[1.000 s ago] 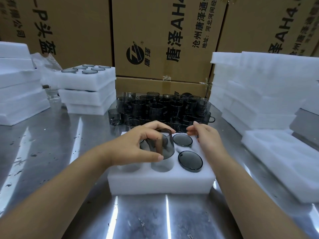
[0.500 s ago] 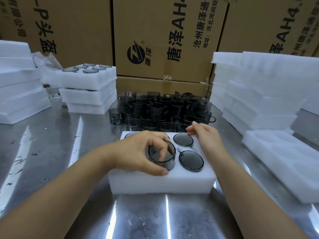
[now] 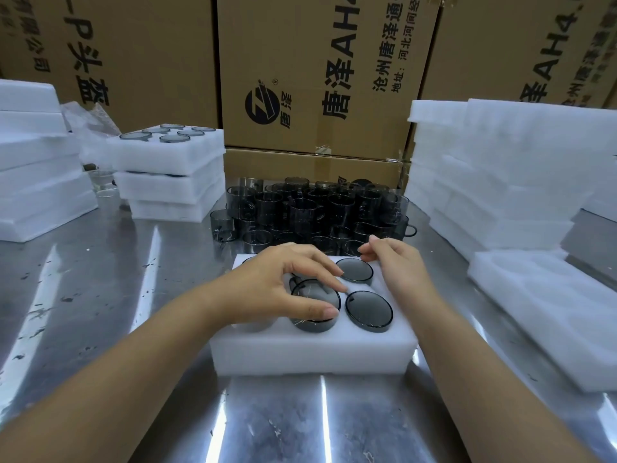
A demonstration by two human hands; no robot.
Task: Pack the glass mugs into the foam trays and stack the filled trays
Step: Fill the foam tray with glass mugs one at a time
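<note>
A white foam tray (image 3: pixel 314 355) lies on the steel table in front of me. My left hand (image 3: pixel 273 289) grips the rim of a smoky glass mug (image 3: pixel 315 310) with thumb and fingertips, the mug sunk most of the way into the tray's front middle pocket. Two more mugs sit in the right pockets, one in front (image 3: pixel 369 310) and one behind (image 3: pixel 354 269). My right hand (image 3: pixel 394 262) rests on the tray's far right edge, fingers loosely curled, holding nothing. Several loose dark mugs (image 3: pixel 317 215) crowd the table behind the tray.
A stack of filled foam trays (image 3: pixel 170 175) stands at the back left, more foam (image 3: pixel 36 175) at the far left. Empty foam trays (image 3: pixel 500 182) pile up on the right, one (image 3: pixel 547 309) lying flat nearby. Cardboard boxes (image 3: pixel 314 78) wall off the back.
My left hand has lowered the mug from above the tray down into the front middle pocket. My right hand has stayed at the tray's far edge.
</note>
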